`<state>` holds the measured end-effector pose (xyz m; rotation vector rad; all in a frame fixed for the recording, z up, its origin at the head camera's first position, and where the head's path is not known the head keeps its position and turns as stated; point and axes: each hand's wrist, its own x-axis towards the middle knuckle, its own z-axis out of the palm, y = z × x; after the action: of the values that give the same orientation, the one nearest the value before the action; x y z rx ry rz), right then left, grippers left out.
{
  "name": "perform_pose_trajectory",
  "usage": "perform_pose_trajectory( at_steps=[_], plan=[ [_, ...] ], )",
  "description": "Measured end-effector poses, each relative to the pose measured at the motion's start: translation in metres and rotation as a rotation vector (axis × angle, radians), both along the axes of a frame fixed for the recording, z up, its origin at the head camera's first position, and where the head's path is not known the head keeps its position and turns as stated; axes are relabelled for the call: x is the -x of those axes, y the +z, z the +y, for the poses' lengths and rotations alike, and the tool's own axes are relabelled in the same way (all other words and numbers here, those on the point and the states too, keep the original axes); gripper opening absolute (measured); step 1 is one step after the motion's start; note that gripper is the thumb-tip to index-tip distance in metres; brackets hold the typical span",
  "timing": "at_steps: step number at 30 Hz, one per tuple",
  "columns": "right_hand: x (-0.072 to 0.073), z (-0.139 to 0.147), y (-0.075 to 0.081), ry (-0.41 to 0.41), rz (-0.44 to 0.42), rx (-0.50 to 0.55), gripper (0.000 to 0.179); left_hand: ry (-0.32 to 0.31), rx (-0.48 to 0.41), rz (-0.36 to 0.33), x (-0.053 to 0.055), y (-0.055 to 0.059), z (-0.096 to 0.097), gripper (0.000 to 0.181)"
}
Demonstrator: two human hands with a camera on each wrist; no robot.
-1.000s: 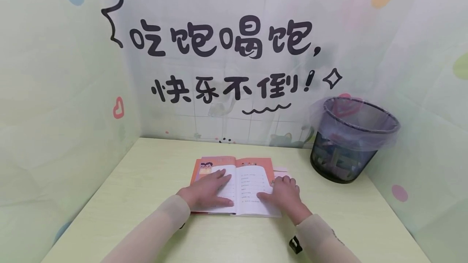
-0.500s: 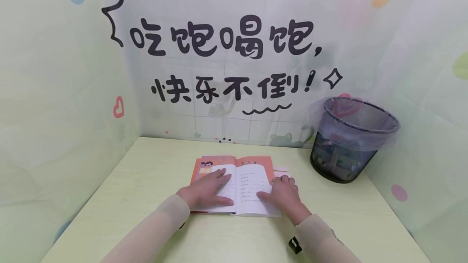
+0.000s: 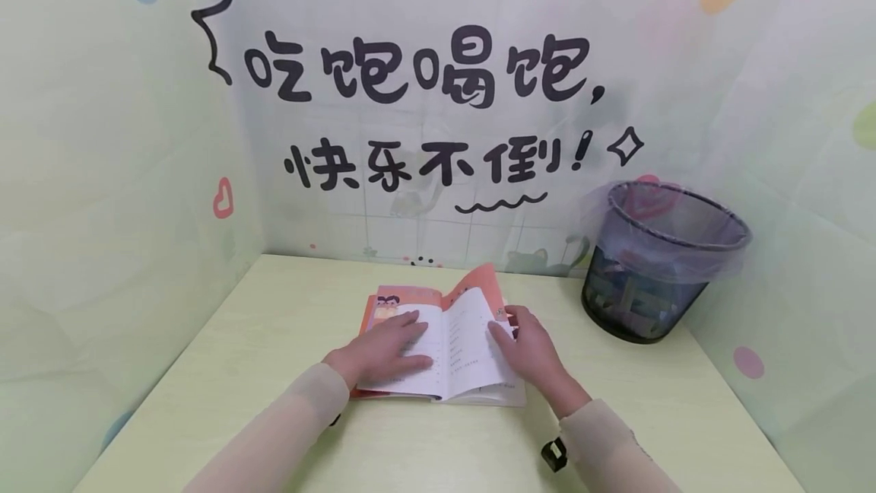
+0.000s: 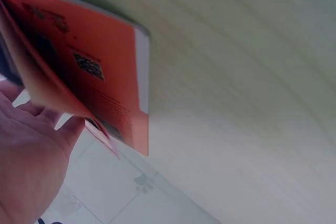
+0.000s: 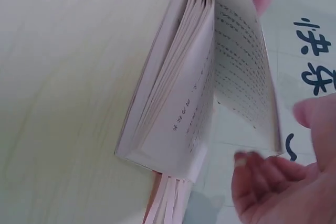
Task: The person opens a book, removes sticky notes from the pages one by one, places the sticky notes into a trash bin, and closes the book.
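Note:
An open book (image 3: 438, 364) with orange-bordered white pages lies in front of me. My left hand (image 3: 383, 352) rests on its left page with the fingers spread. At the right side my right hand (image 3: 537, 352) holds a raised page (image 3: 472, 341), thumb in front and fingers behind. That page curves upward, and more pages show beneath it. The left wrist view shows the orange cover (image 4: 100, 66) with a printed square code, beside my left hand. In the right wrist view a lifted page (image 5: 241, 56) reaches between my right thumb and fingers.
A dark mesh wastebasket (image 3: 643, 287) with a clear purple liner stands at the back right of the pale table (image 3: 301, 287). Printed curtains wall in the back and both sides. Pale pink strips (image 5: 168, 198) stick out of the book. A small black object (image 3: 554, 453) shows near my right sleeve.
The right page has risen from lying flat and now curves up in my right hand. My right hand has shifted slightly upward. The left hand has barely moved on its page.

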<state>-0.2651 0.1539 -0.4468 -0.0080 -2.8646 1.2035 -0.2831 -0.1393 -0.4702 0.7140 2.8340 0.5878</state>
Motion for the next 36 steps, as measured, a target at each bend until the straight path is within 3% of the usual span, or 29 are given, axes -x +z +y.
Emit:
perform_pose_trajectory(
  at_steps=[7,12,16,19,24,29,34,36],
  plan=[
    [0.003,0.003,0.005,0.054,-0.04,0.372,0.053,0.063,0.008,0.015,0.006,-0.002,-0.017,0.072],
    [0.006,0.006,0.005,0.172,-0.143,0.642,0.059,0.081,0.006,0.034,0.008,-0.002,-0.033,0.07],
    [0.007,0.005,0.002,0.27,-0.203,0.758,0.056,0.094,-0.012,0.034,0.007,0.0,-0.045,0.069],
    [0.007,0.001,-0.004,0.305,-0.206,0.715,0.052,0.111,-0.016,0.028,0.005,0.001,-0.053,0.068],
    [0.005,-0.009,-0.018,0.331,-0.119,0.539,0.053,0.126,-0.012,0.031,0.005,0.001,-0.063,0.067],
    [-0.004,-0.023,-0.026,0.403,-0.05,0.259,0.061,0.152,-0.014,0.011,0.005,0.0,-0.07,0.072],
    [-0.013,-0.033,-0.027,0.486,-0.043,-0.02,0.071,0.175,-0.027,0.001,0.005,-0.001,-0.077,0.07],
    [-0.014,-0.035,-0.028,0.504,-0.05,-0.08,0.076,0.181,-0.027,0.011,0.005,-0.001,-0.08,0.069]
  ],
)
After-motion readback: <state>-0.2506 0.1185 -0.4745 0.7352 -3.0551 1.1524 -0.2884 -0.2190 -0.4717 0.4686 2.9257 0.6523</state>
